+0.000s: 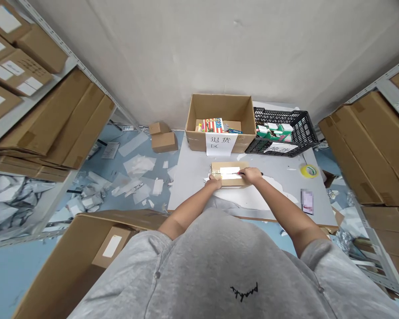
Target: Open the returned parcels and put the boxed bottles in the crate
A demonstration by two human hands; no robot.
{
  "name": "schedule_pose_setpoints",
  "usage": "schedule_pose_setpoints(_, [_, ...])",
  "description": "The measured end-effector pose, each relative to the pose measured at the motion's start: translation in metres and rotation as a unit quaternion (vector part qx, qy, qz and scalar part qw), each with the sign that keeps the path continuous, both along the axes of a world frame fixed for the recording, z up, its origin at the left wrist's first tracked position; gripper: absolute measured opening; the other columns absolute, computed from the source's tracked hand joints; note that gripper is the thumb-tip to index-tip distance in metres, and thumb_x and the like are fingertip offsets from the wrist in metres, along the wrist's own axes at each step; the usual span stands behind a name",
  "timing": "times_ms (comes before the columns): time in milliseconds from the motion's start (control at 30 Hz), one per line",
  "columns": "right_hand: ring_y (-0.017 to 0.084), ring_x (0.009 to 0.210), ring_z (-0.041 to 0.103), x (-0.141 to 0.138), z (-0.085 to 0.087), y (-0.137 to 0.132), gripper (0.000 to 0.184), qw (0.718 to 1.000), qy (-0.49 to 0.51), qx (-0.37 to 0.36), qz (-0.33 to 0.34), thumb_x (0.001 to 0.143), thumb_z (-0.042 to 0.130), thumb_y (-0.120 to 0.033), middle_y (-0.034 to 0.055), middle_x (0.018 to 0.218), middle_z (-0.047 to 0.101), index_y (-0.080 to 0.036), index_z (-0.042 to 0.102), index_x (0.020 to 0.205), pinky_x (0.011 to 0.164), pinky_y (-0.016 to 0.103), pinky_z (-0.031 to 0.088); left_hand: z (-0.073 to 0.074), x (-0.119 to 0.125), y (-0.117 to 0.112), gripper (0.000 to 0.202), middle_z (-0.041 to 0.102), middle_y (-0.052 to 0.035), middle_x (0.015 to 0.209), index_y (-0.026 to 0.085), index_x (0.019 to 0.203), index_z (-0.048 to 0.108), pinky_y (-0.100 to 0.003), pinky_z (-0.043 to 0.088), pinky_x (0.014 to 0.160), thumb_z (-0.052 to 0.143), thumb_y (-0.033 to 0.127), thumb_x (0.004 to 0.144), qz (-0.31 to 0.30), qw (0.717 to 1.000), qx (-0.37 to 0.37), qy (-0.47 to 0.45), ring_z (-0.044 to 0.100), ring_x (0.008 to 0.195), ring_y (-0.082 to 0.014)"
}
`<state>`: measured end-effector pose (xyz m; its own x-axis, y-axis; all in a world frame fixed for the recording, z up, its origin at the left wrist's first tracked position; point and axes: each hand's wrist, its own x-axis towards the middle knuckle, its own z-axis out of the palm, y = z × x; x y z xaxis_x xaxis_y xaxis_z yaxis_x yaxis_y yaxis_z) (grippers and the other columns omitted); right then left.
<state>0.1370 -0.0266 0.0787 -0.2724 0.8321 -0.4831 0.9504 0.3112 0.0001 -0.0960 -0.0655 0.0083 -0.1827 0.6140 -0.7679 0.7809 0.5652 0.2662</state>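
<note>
A small closed cardboard box (232,182) lies on the table in front of me, with a white label and shiny tape across its top. My left hand (214,182) grips its near left corner, fingers closed against the side. In my right hand (252,174) is a slim red and black box cutter (241,173), its front end pointing left over the label. The fist rests at the box's right end. Whether the blade touches the tape is too small to tell. White paper (252,198) lies under and in front of the box.
Behind stand an open carton (195,141) with colourful packages and a black plastic crate (302,128) with green-white boxes. A tape roll (309,171) and a phone-like item (307,201) lie right on the table (186,186). Shelves flank both sides; a large carton (63,248) stands left.
</note>
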Motion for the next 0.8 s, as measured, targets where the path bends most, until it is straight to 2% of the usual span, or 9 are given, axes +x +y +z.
schedule_pose_setpoints(167, [0.028,0.111,0.070,0.008,0.000,-0.003,0.036,0.999,-0.025,0.006,-0.032,0.104,0.046,-0.035,0.0128,0.122,0.075,-0.028,0.079,0.117,0.090,0.035,0.047,0.005,-0.001,0.001,0.078,0.057,-0.0220,0.149,0.016,0.155,0.024,-0.043,0.046,0.108,0.042,0.065,0.097,-0.006,1.000,-0.007,-0.009,0.057,0.136,-0.0352])
schedule_pose_setpoints(333, [0.030,0.110,0.072,0.035,0.003,-0.009,0.037,0.993,-0.054,0.018,-0.102,0.104,0.045,-0.025,0.0182,0.120,0.075,-0.022,0.080,0.117,0.088,0.038,0.049,0.008,-0.001,0.001,0.080,0.058,-0.0245,0.146,0.013,0.155,0.025,-0.043,0.048,0.106,0.043,0.065,0.097,-0.005,1.000,-0.010,-0.009,0.061,0.131,-0.0348])
schedule_pose_setpoints(600, [0.030,0.107,0.073,0.074,0.003,-0.025,0.035,0.989,-0.023,0.035,-0.144,0.104,0.046,-0.031,0.0161,0.117,0.076,-0.026,0.078,0.118,0.086,0.037,0.049,0.011,-0.001,0.001,0.077,0.062,-0.0237,0.139,0.016,0.154,0.025,-0.044,0.055,0.091,0.044,0.064,0.098,0.010,1.000,-0.017,-0.017,0.068,0.116,-0.0352])
schedule_pose_setpoints(700, [0.029,0.105,0.073,0.094,-0.002,-0.032,0.034,0.975,0.019,0.049,-0.217,0.103,0.049,-0.038,0.0142,0.114,0.077,-0.026,0.076,0.119,0.083,0.036,0.051,0.010,-0.001,0.000,0.077,0.065,-0.0232,0.135,0.013,0.153,0.026,-0.042,0.054,0.093,0.044,0.064,0.098,0.007,1.000,-0.012,-0.005,0.068,0.117,-0.0350])
schedule_pose_setpoints(800, [0.024,0.088,0.075,0.102,-0.013,-0.035,0.035,0.934,0.114,0.031,-0.338,0.104,0.046,-0.045,0.0095,0.103,0.078,-0.025,0.071,0.119,0.074,0.031,0.053,0.008,0.001,-0.001,0.077,0.065,-0.0215,0.136,0.012,0.153,0.027,-0.039,0.051,0.101,0.043,0.064,0.098,0.001,1.000,0.005,0.011,0.064,0.125,-0.0334])
